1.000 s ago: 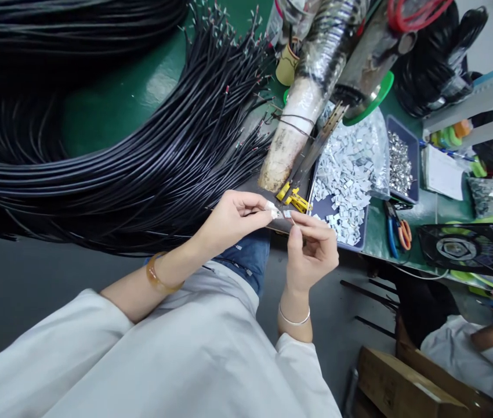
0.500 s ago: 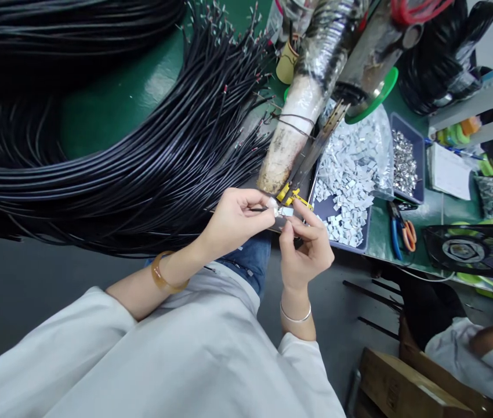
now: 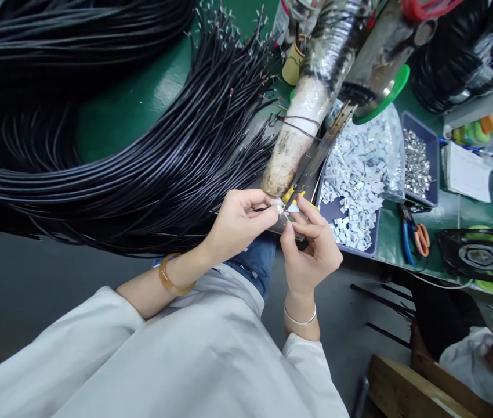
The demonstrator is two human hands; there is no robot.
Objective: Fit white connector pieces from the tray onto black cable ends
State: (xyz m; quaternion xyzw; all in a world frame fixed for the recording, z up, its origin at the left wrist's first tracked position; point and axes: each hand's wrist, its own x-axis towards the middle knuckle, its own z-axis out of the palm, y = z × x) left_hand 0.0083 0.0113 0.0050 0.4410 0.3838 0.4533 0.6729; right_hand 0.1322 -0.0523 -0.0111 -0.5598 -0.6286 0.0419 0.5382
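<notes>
Curving cables (image 3: 142, 157): smooth, black, left.
Tray (image 3: 332, 209): flat, pale tabs (image 3: 356, 186), right.
Left hand (image 3: 238, 220): pinching slim black wire (image 3: 261, 209).
Right hand (image 3: 314, 249): fingers curled, grip unclear.

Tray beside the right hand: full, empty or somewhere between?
Somewhere between: small pale pieces are heaped over most of the tray, but a patch of bare bottom shows near the right hand.

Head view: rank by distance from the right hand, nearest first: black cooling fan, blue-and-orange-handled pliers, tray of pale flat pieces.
From the right hand:
1. Tray of pale flat pieces: just to its right.
2. Blue-and-orange-handled pliers: right, past the tray.
3. Black cooling fan: farthest right.
</notes>
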